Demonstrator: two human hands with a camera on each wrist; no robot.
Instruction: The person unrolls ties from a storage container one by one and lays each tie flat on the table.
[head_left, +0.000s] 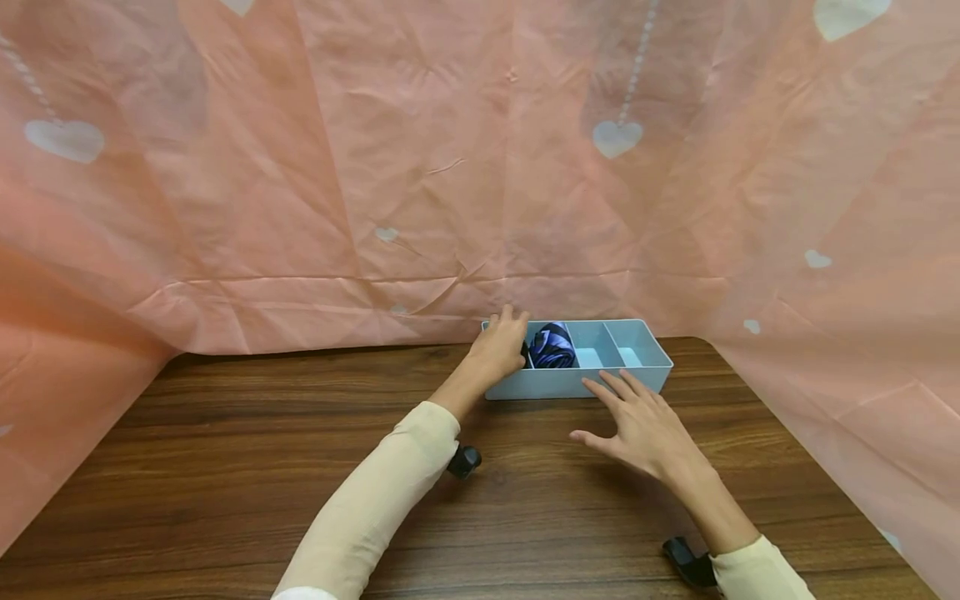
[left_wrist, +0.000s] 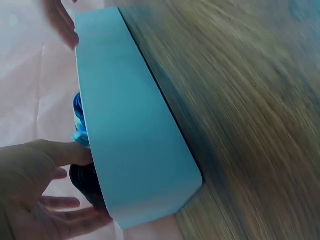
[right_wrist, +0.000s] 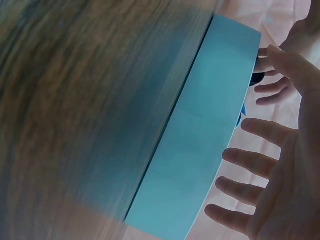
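A pale blue box point(head_left: 570, 385) with dividers stands at the back of the wooden table. In its second compartment from the left lies a rolled, shiny navy-and-lavender striped necktie point(head_left: 553, 346). My left hand point(head_left: 497, 343) is over the leftmost compartment, fingers spread around a dark bundle point(left_wrist: 86, 181) that sticks up above the rim, the thumb right at it. The bundle is mostly hidden by hand and box wall. Fingers apart and palm down, my right hand point(head_left: 637, 421) is at the front wall towards the right end, holding nothing.
The two right compartments point(head_left: 632, 343) of the box show bare floors. Behind the table point(head_left: 315, 417) hangs a pink cloth point(head_left: 450, 167) with pale hearts, which also runs along both sides. Black straps with mounts point(head_left: 463, 461) are on both wrists.
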